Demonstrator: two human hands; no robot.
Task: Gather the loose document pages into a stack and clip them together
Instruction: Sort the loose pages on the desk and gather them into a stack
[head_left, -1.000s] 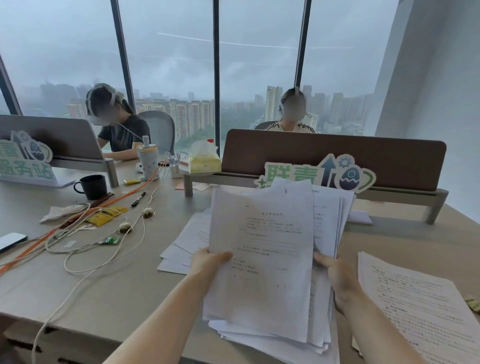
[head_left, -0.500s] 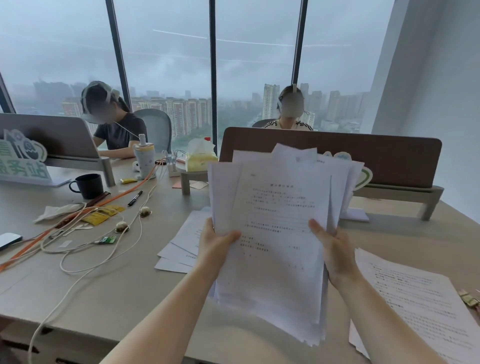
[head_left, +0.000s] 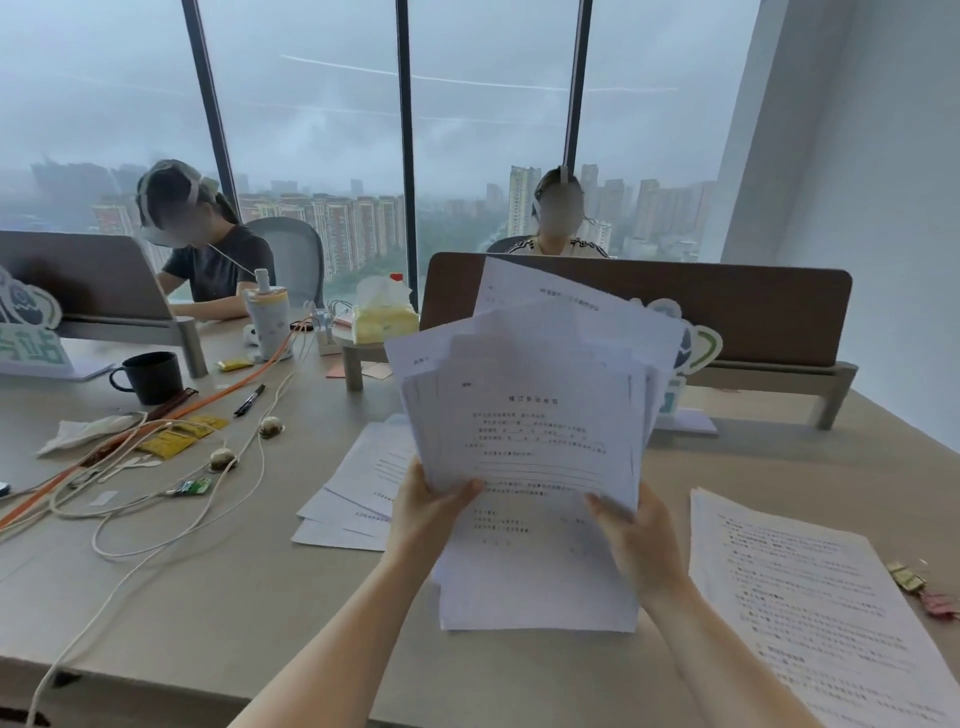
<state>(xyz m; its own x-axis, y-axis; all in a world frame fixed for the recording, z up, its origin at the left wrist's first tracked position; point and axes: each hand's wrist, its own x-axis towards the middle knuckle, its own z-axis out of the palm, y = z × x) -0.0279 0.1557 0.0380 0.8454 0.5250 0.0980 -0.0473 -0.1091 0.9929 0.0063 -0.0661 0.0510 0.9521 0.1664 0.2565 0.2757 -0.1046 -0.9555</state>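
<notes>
Grey city haze filled the windows behind the desk (head_left: 519, 675), where the bundle of pages (head_left: 535, 447) was held upright above the near middle, long axis running up and away from the person, its top fanned and uneven. The left hand (head_left: 423, 512) pinched its left edge, thumb on the front sheet; the right hand (head_left: 631, 535) pinched the right edge. Gathering looked unfinished: more sheets (head_left: 358, 488) lay just left of it, another pile (head_left: 826, 603) near the right edge. Squaring the edges seemed next; no clip was identifiable.
</notes>
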